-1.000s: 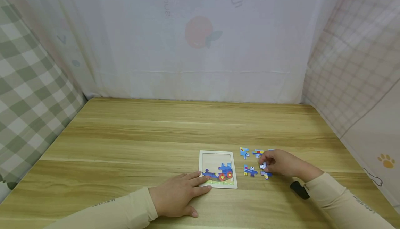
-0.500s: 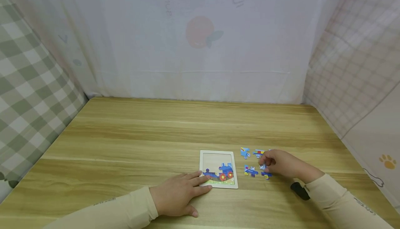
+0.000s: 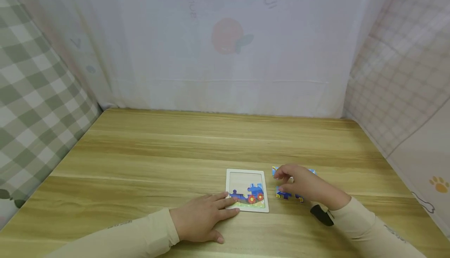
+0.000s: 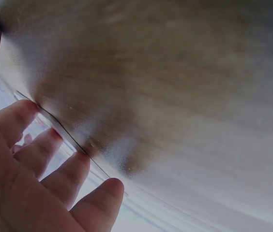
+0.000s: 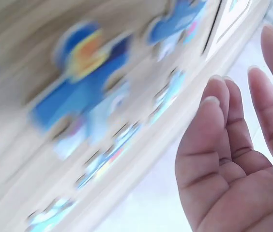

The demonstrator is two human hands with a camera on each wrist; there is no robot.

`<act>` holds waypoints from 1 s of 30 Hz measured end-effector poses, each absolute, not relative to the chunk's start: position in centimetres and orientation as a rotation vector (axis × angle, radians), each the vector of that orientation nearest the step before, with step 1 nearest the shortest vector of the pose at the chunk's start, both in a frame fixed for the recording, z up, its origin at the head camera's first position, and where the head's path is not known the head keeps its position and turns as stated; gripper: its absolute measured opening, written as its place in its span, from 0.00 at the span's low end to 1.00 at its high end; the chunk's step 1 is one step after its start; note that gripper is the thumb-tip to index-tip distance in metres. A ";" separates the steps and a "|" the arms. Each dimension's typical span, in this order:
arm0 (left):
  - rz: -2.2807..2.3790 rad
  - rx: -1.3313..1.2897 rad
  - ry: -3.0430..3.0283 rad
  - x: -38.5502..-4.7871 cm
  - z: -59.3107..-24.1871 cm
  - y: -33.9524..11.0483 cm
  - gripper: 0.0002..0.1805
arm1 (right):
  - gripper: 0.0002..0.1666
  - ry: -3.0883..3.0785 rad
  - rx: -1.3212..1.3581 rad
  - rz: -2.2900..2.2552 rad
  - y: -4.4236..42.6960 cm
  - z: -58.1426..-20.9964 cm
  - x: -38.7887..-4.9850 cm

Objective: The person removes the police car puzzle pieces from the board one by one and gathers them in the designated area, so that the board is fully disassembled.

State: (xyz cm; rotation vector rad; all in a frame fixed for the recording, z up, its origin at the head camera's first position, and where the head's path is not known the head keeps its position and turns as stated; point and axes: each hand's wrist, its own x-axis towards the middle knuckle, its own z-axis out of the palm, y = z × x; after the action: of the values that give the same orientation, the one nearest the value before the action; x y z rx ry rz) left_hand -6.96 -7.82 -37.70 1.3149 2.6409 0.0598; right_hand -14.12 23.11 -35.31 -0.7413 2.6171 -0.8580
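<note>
Evidently, filling the puzzle tray (image 3: 245, 171) is part-way done: it lies flat on the worktop (image 3: 168, 140), its lower part covered by fitted pieces (image 3: 255, 192) that show a blue train, its upper part bare. The left hand (image 3: 202, 217) lies with fingers stretched out, their tips over the tray's left edge and lower-left corner; it grips nothing and seems to steady the tray. To the right, loose pieces (image 3: 284, 195) lie flat near the tray, partly hidden in the head view; the right wrist view shows five, blurred. The right hand (image 3: 307, 185) hovers over them, fingers loosely bent and parted, with no piece visible in their hold. The step looks like choosing a piece. The next move probably calls for pinching one that continues the train, lifting it and turning it to match the gap.
</note>
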 end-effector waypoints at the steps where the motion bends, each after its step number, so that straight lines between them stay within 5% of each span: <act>1: 0.062 1.318 2.640 -7.0 -37.7 -7.8 0.39 | 0.13 2.623 -0.744 -0.846 22.7 -35.3 -14.1; 30: 0.078 1.408 2.667 -7.1 -38.2 -8.2 0.39 | 0.12 2.613 -0.757 -0.586 16.3 -36.2 -15.0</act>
State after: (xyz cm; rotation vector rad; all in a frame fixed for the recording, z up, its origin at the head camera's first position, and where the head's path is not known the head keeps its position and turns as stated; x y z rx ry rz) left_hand -7.14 -8.21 -38.16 1.4081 2.6673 0.0778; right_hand -15.04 16.31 -36.19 -0.7574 2.6127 -0.5856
